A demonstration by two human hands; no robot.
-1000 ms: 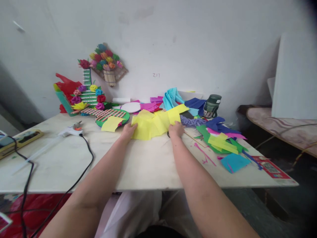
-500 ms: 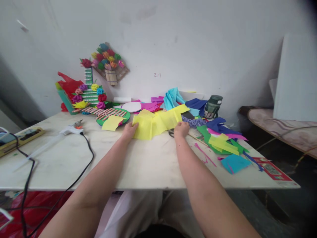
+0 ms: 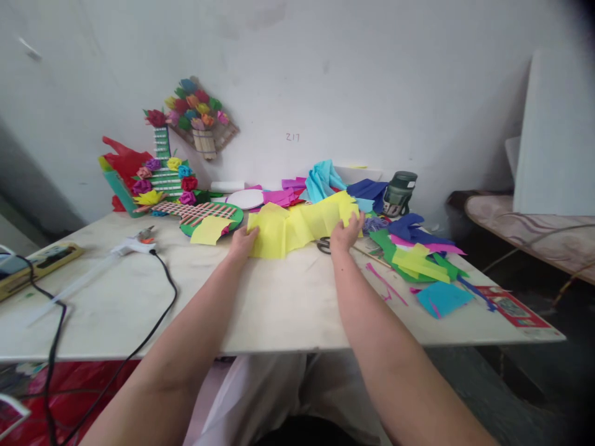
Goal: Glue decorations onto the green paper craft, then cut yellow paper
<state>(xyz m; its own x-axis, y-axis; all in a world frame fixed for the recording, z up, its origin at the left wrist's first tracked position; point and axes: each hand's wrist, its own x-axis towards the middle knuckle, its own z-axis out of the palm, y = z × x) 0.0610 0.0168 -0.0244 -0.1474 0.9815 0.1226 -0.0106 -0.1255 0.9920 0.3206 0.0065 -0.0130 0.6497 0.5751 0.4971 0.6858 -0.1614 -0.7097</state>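
A long strip of creased yellow crepe paper point(image 3: 297, 226) stretches between my two hands, above the table. My left hand point(image 3: 242, 240) pinches its left end. At the other end, my right hand point(image 3: 346, 230) grips the paper, with the fingers partly behind it. Just left of my right wrist lies a pair of scissors point(image 3: 324, 245), showing its dark handles. A smaller yellow paper square point(image 3: 211, 230) rests on the green guitar-shaped craft piece point(image 3: 237, 215), to the left of my left hand.
A white glue gun point(image 3: 132, 243) with a black cord lies at left, beside a power strip point(image 3: 41, 266). Coloured paper scraps point(image 3: 418, 263) spread at right, near a dark green bottle point(image 3: 400, 193). Paper-flower crafts point(image 3: 165, 167) stand against the wall.
My right hand has moved slightly right and up along the yellow crepe paper, and its end now rises higher. My left hand stays at the left end. The view has shifted slightly.
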